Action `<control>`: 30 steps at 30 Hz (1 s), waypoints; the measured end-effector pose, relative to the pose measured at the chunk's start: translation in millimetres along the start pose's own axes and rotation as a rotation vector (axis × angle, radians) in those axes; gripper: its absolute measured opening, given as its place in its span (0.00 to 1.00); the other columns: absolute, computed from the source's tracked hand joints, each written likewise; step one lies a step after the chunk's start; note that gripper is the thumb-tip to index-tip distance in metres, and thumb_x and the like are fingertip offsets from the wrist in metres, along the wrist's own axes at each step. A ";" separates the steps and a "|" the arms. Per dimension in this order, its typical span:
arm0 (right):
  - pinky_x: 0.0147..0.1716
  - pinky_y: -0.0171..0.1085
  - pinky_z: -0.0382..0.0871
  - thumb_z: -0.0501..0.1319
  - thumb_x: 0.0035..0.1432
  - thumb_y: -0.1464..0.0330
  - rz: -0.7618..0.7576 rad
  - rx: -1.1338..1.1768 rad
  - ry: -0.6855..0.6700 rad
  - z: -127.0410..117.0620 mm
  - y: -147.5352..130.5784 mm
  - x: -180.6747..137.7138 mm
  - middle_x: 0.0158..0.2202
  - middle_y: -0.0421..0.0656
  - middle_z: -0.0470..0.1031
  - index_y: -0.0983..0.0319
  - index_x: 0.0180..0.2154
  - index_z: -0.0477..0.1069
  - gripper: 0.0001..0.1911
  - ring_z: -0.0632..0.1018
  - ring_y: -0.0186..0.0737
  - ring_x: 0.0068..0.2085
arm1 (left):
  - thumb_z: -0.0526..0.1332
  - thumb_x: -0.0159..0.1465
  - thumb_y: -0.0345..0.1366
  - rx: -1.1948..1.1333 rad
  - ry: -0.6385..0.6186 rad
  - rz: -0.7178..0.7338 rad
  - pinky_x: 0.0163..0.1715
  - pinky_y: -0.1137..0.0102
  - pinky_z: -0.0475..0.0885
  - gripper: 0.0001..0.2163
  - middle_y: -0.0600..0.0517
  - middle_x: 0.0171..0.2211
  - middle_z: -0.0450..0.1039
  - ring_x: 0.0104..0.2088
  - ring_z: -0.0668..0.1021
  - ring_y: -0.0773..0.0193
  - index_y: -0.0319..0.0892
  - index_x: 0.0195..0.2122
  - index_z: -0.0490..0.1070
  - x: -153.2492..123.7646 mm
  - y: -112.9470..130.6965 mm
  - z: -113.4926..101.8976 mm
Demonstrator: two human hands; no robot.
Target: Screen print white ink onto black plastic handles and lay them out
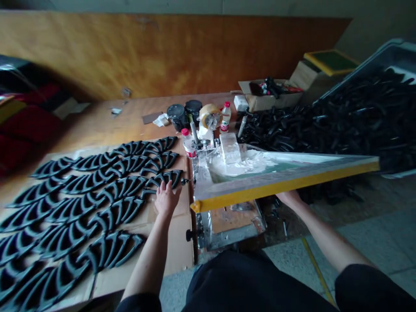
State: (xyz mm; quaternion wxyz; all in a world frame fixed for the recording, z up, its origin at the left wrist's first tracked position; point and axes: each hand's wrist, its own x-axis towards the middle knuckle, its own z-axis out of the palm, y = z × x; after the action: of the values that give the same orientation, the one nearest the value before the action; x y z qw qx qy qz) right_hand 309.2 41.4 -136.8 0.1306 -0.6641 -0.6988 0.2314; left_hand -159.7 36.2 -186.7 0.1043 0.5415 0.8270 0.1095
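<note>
Red bundles (22, 117) sit at the upper left of the frame. Below them, filling the left and lower left, black ribbed parts (87, 258) lie in rows on cardboard (177, 249), apparently spread flat so that they stay separate and the table keeps clean. At the rows' right end, left of centre, the left hand (166, 200) reaches out, fingers spread and thumb apart, with nothing seen in its grasp; whether its fingertips touch the nearest part I cannot tell. Above centre, tubs (177, 118) and tape (211, 116) stand at the back, likely there to leave the front free. At centre, a screen (286, 185) smeared with white paste tilts above a base (235, 220). The right hand (289, 197) is at the screen's underside, seemingly supporting it; its fingers are hidden, so their grip cannot be told. At upper right, a black heap (341, 125) spills from a bin (360, 71), loose and unsorted.
</note>
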 end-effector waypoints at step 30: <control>0.47 0.41 0.65 0.55 0.64 0.73 -0.882 -0.289 -0.040 82.7 -66.5 -18.9 0.42 0.48 0.73 0.51 0.56 0.73 0.22 0.72 0.46 0.47 | 0.48 0.68 0.55 -1.197 0.268 0.224 0.21 0.75 0.67 0.27 0.56 0.15 0.64 0.19 0.71 0.69 0.38 0.41 0.77 -99.0 169.5 -151.7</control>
State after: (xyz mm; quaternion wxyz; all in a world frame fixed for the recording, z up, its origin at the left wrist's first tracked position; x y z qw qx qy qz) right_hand 212.6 9.6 -172.3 0.1090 -0.3103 -0.9420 0.0666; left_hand -17.1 0.9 13.2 0.2730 0.4545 0.5662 0.6311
